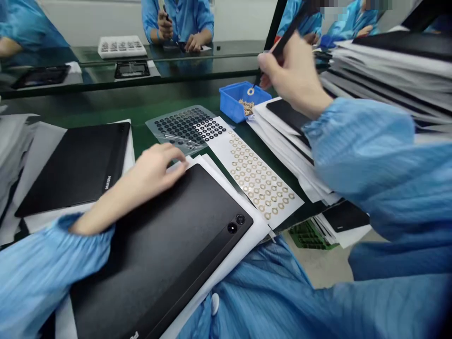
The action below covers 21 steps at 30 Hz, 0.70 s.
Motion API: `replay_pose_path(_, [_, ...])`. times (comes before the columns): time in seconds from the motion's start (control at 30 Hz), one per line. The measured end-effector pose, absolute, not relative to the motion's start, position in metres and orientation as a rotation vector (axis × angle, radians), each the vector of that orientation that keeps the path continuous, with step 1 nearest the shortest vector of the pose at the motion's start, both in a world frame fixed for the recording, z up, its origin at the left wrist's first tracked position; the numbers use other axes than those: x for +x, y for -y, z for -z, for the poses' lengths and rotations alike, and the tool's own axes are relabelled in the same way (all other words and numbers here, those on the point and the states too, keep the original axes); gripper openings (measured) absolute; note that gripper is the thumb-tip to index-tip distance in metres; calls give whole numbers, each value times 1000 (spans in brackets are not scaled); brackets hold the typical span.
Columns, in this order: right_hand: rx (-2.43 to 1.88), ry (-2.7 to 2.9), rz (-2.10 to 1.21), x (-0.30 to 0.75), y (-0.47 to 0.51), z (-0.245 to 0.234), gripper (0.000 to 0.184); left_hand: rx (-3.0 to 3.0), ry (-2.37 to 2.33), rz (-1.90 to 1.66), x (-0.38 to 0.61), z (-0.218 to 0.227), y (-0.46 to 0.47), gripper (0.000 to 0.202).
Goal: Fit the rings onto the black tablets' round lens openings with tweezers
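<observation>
My right hand (294,70) is raised at the upper right, its fingers closed round black tweezers (282,44). A small gold ring (250,91) shows at their tip, above a blue bin (231,103) that contains a heap of small gold pieces (246,107). Lying on the near black tablet (169,235), my left hand (155,169) has its fingers loosely bent at the far edge and holds nothing. The tablet is back side up on white paper, two camera lenses near its right corner. Beside it lies a white sheet (226,153) with rows of gold rings (259,176).
A clear sheet of black rings (183,125) lies beyond the tablet. Another black tablet (77,165) is at left. Paper-layered stacks (384,70) rise at right. Across the green bench (106,103), a co-worker (178,23) sits near a white tray (122,47).
</observation>
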State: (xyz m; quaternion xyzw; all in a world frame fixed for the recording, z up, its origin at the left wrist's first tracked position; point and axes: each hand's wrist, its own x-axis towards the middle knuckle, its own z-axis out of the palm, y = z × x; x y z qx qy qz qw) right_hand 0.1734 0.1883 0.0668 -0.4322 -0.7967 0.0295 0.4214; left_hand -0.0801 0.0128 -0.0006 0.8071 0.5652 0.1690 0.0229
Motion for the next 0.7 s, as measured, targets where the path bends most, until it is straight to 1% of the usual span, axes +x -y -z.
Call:
replay_pose_path(0.07, [-1141,2038,-87,162,-224,-64,14,2178,-2086,-446,-105,2,-34,26])
replay_pose_path(0.1, [-1175,2070,-118,158,-236,-61,13,2034,-2190,-409,-114,3,-42,24])
replay_pose_path(0.17, [-1230,2116,-181,154,-249,-57,23,1848,-2291,-372,-127,6,-54,25])
replay_pose_path(0.33, [-1194,2160,-256,133,-240,-58,27,1675,-2324,-440,-131,13,-69,36])
replay_pose_path(0.4, [-1111,2220,-284,111,-226,-53,25,1621,-2308,-485,-129,16,-72,35])
replay_pose_path(0.5, [-922,2364,-357,70,-200,-32,14,1564,-2272,-566,-129,19,-74,29])
replay_pose_path(0.63, [-641,2543,-611,28,-178,3,24,1490,-2235,-663,-131,23,-72,26])
replay_pose_path(0.7, [-619,2530,-659,21,-177,14,23,1441,-2211,-694,-133,25,-73,23])
